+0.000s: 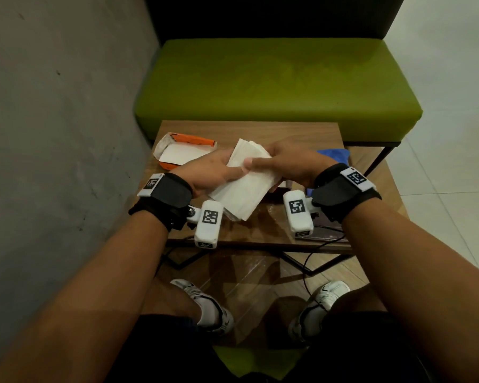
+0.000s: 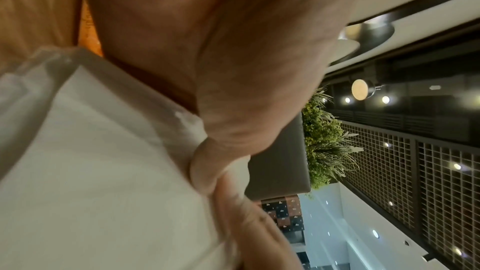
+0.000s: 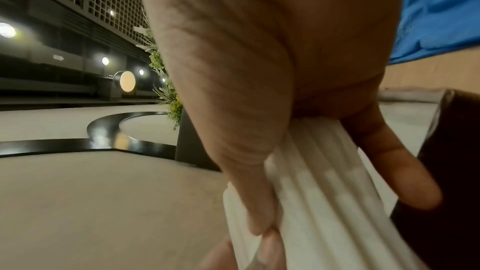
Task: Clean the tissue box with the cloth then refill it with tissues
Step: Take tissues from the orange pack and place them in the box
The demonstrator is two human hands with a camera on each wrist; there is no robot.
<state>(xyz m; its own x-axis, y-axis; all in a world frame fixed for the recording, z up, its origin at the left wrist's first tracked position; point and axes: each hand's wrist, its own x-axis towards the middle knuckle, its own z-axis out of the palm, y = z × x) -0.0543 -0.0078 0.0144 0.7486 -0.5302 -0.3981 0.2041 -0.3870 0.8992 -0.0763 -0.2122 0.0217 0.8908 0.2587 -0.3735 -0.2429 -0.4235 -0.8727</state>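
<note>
A thick stack of white tissues [image 1: 244,189] is held slantwise over the wooden table [image 1: 260,131]. My left hand [image 1: 213,172] grips its left side, thumb on top. My right hand [image 1: 285,161] pinches its far right edge. In the left wrist view the tissues [image 2: 103,171] fill the lower left under my left hand [image 2: 207,69]. In the right wrist view my right hand [image 3: 259,69] clamps the layered tissues [image 3: 324,192] between thumb and fingers. The dark brown tissue box [image 3: 454,171] sits just beneath, mostly hidden in the head view [image 1: 284,186]. The blue cloth [image 1: 335,154] lies behind my right hand.
An opened orange tissue pack [image 1: 186,150] with a white inside lies at the table's back left. A green bench [image 1: 274,84] stands beyond the table and a grey wall [image 1: 53,134] runs along the left. A black cable [image 1: 324,239] trails over the front right edge.
</note>
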